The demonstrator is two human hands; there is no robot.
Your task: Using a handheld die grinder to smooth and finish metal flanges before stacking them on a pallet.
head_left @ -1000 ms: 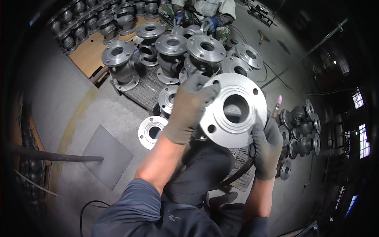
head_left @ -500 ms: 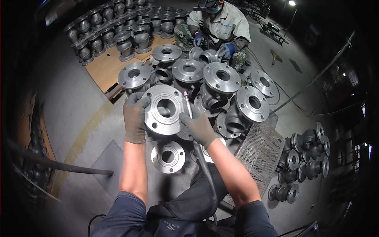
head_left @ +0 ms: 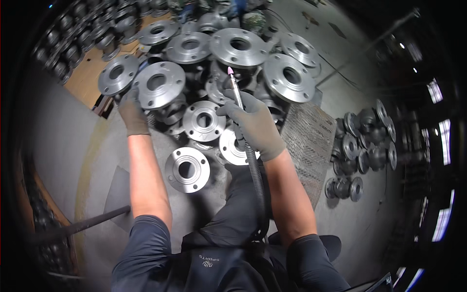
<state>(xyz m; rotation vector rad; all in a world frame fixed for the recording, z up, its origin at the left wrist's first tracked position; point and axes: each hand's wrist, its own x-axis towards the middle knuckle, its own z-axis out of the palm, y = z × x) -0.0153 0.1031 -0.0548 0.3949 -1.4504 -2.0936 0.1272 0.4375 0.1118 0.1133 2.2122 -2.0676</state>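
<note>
My left hand, in a grey glove, is at the left rim of a flanged valve body and appears to grip it. Its fingertips are partly hidden there, and a second flanged casting stands close on the left. My right hand, also gloved, is closed round a slim rotary grinder with a pink pointed stone tip. The tip points up and away, in front of a large flange. A ribbed flexible shaft runs down from the grinder toward my lap.
Several flanged castings crowd the work area ahead, with another flange nearer me. A patterned metal plate lies on the right, beyond it more castings on the floor. Rows of castings stand far left. Another person's camouflage-clad knee shows at the top.
The valve body has moved away from me into the group of castings. My right hand has come away from it, still holding the grinder. My left hand remains at its rim. The view has shifted.
</note>
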